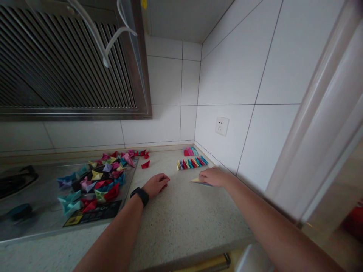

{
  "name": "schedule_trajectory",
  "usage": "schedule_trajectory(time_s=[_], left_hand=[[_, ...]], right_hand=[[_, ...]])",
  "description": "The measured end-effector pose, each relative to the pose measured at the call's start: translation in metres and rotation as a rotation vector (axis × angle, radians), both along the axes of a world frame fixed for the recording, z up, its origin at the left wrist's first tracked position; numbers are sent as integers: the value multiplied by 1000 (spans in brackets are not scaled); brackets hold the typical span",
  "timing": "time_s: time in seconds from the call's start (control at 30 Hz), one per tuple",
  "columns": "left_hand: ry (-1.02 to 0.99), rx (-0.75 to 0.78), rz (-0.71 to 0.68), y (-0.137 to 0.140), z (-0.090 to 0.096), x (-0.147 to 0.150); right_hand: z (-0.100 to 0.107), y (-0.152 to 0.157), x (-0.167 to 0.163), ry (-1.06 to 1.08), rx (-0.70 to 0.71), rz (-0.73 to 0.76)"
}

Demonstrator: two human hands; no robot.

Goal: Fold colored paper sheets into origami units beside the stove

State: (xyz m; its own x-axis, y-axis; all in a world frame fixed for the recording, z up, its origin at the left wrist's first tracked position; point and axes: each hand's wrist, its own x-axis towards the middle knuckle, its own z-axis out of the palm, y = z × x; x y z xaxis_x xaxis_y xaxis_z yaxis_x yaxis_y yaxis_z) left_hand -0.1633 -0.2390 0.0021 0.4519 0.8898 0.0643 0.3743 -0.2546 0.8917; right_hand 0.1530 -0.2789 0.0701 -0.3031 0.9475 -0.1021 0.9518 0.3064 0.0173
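Note:
My right hand (211, 176) is closed over a stack of pale yellow and greyish folded paper (202, 183) lying on the counter near the right wall. The paper's pointed end sticks out to the left of my fingers; the rest is hidden under the hand. My left hand (155, 185), with a black watch (140, 196) on the wrist, rests on the counter with its fingers curled together, and nothing shows in them. Just behind my right hand stands a row of small coloured folded papers (193, 163). A second small group of pink, red and teal folded papers (190, 151) lies behind that row.
Many folded paper boats (96, 175) in several colours lie heaped on the gas stove (17, 230) at left. One red paper boat (145, 164) sits on the counter (181, 223). A range hood (70, 68) overhangs the stove. A socket (222, 126) is on the right wall.

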Motion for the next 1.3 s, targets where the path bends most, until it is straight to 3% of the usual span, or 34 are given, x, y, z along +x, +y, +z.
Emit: schedule_trajectory(time_s=[0.23, 0.6, 1.3], left_hand=[[11, 8, -15, -1, 2, -1], [-22, -29, -7, -3, 6, -1], [-41, -38, -27, 0, 2, -3]], right_hand=[[-12, 7, 4, -38, 35, -31], [-18, 10, 6, -45, 150, 64], [-9, 5, -5, -150, 122, -31]])
